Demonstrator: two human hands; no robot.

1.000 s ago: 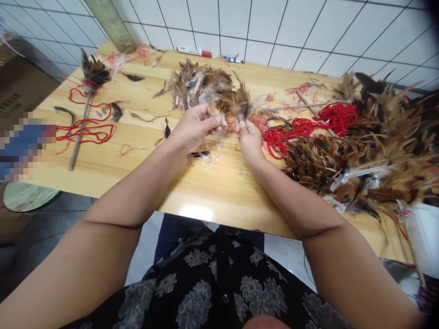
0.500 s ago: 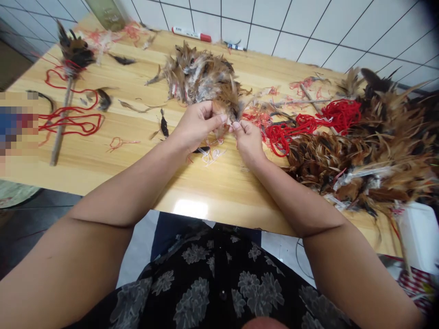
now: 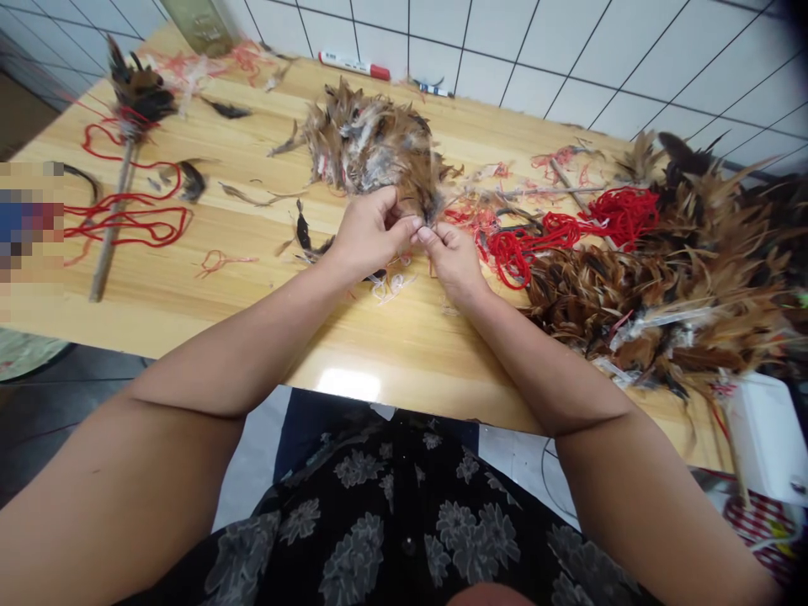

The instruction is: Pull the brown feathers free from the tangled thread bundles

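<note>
My left hand [image 3: 374, 225] and my right hand [image 3: 455, 257] meet over the middle of the table, thumbs and fingertips pinched together. Brown and dark feathers [image 3: 429, 199] rise right behind the fingertips, and my left hand seems to grip their base. Whatever my right fingertips pinch is too small and hidden to make out. Just beyond lies a fluffy brown and grey feather bundle [image 3: 379, 143]. To the right, close to my right hand, is a tangle of red cord [image 3: 514, 257].
On the left a stick with dark feathers at its top [image 3: 112, 223] lies among loops of red cord [image 3: 157, 234]. A large brown feather pile [image 3: 637, 295] covers the right side. A red-capped marker [image 3: 353, 64] lies by the tiled wall [image 3: 492, 50]. Loose feathers and thread scraps [image 3: 220, 263] are scattered about.
My right thumb and fingers have shifted slightly left, closing against my left fingertips. The feathers at the fingertips have moved a little; the rest of the table looks the same.
</note>
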